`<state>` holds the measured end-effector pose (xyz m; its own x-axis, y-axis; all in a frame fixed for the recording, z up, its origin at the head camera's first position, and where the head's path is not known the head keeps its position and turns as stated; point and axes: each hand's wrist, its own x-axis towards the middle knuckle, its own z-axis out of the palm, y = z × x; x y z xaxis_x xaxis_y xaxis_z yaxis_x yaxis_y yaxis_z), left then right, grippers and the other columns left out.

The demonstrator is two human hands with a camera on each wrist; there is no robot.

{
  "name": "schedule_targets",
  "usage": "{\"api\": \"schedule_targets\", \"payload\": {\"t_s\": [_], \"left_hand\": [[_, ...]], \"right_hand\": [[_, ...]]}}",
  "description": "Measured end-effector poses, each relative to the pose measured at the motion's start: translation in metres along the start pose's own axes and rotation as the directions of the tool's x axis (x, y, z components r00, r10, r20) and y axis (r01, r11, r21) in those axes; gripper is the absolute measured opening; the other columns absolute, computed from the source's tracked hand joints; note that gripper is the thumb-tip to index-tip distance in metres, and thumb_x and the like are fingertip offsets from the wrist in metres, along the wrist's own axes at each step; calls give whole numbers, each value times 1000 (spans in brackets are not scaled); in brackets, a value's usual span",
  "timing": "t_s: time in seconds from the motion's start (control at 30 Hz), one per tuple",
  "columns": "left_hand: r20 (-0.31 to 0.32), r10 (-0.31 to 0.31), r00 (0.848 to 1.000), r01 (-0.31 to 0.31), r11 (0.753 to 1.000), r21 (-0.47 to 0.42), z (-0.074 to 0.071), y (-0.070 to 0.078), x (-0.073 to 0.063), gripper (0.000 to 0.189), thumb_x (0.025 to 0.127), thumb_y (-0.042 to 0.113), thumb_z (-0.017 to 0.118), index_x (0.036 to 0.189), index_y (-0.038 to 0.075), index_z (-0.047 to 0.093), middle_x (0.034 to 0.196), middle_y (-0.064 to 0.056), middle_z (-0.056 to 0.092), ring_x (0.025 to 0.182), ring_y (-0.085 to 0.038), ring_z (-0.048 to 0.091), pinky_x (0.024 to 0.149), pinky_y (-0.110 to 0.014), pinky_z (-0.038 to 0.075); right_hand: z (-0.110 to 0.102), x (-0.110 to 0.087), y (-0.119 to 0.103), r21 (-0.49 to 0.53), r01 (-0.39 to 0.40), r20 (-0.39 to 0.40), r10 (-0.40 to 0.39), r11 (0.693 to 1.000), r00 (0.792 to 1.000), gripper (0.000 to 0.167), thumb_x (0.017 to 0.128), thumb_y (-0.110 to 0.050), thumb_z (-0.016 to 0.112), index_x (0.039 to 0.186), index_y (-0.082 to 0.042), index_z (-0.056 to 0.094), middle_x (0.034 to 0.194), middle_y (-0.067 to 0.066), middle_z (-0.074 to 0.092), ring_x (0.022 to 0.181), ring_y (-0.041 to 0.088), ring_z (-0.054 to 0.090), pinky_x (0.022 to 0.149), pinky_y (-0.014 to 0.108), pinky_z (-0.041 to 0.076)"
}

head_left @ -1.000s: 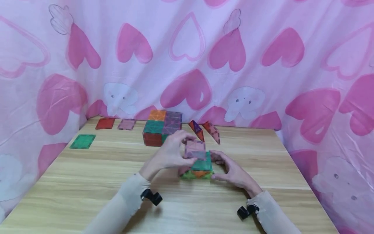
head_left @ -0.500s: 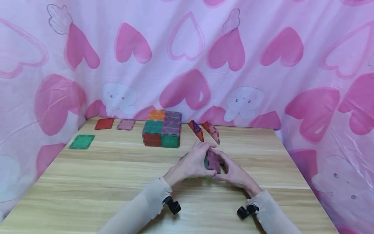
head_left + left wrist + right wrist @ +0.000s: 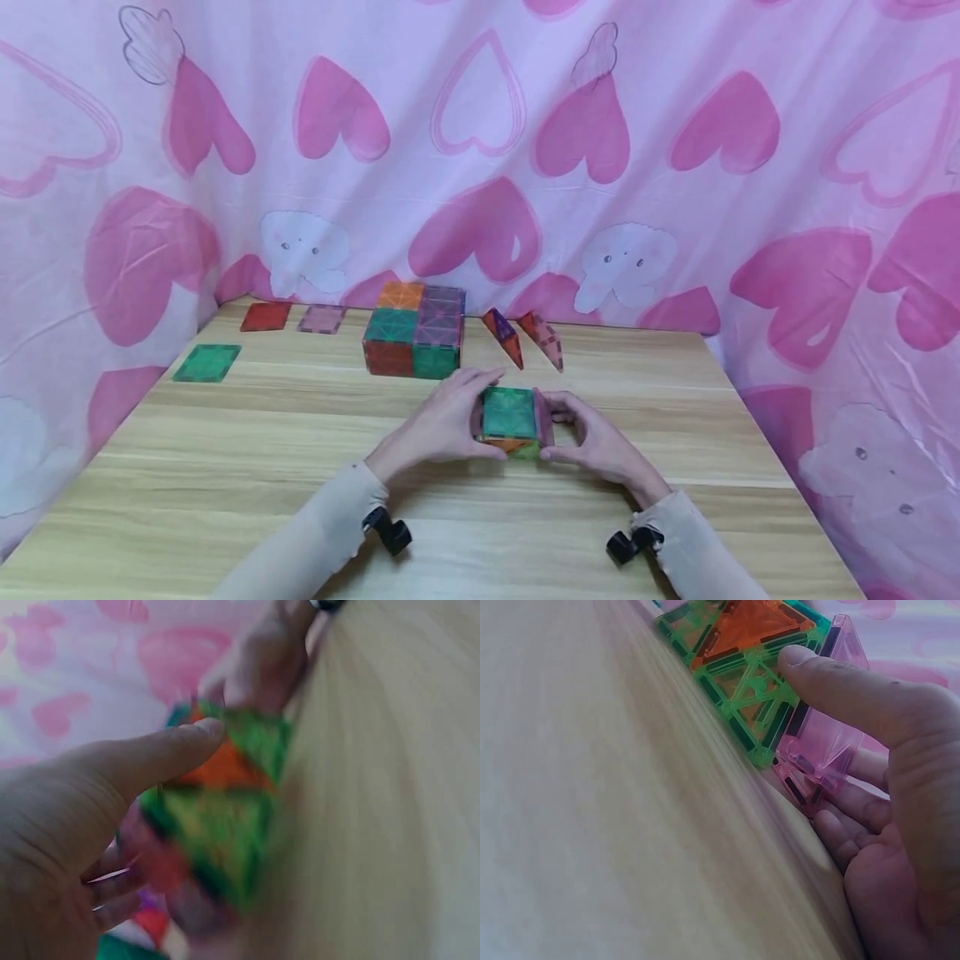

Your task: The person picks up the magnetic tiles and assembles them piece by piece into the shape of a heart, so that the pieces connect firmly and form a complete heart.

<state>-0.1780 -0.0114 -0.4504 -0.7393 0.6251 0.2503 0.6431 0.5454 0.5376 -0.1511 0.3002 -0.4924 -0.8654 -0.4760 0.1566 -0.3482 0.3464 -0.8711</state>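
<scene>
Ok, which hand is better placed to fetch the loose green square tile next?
Left, I'd say: the left hand is nearer the loose green square tile, on the same side of the small tile block. The right hand, across the block, could probably steady it.

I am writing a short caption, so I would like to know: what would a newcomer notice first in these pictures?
Probably the curtain with its big pink hearts, which rises behind the wood-grain table. Next, the small green-topped tile block near the table's middle, held between the left grip and the right grip. Beyond it, to the left, stands a larger multicoloured tile block.
</scene>
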Motion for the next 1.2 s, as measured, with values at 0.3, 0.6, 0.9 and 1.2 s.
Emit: {"api": "schedule_targets", "payload": {"t_s": [0.3,0.6,0.9,1.2], "left_hand": [[43,-41,998,49,978,-204,4,-54,-32,102,79,47,103,165,24,53,155,5,61,136,-15,60,117,-44,52],[31,-33,999,39,973,-227,4,-59,-33,103,77,48,104,164,26,53,157,7,58,136,-13,59,117,-44,52],[-39,-7,999,-6,947,-320,9,-60,-34,103,79,30,105,164,30,46,149,12,61,129,-12,62,108,-37,57],[-91,-66,994,32,945,-327,12,-48,-36,106,81,52,100,167,31,41,159,6,56,137,-12,56,114,-48,53]], "right_hand": [[-4,-1,3,44,42,3,-42,998,999,79,89,-9,94,158,-12,56,153,8,62,137,26,61,119,26,47],[-1,1,1,-58,35,6,-35,998,999,88,87,-19,98,163,-18,52,157,3,60,141,24,58,120,29,47],[3,2,5,-71,141,-20,-143,987,990,100,88,-1,93,170,-19,38,155,9,57,133,27,61,114,29,51],[8,2,1,-127,113,-81,-123,986,989,111,85,-9,98,173,-25,32,158,4,54,131,25,64,114,39,54]]}}
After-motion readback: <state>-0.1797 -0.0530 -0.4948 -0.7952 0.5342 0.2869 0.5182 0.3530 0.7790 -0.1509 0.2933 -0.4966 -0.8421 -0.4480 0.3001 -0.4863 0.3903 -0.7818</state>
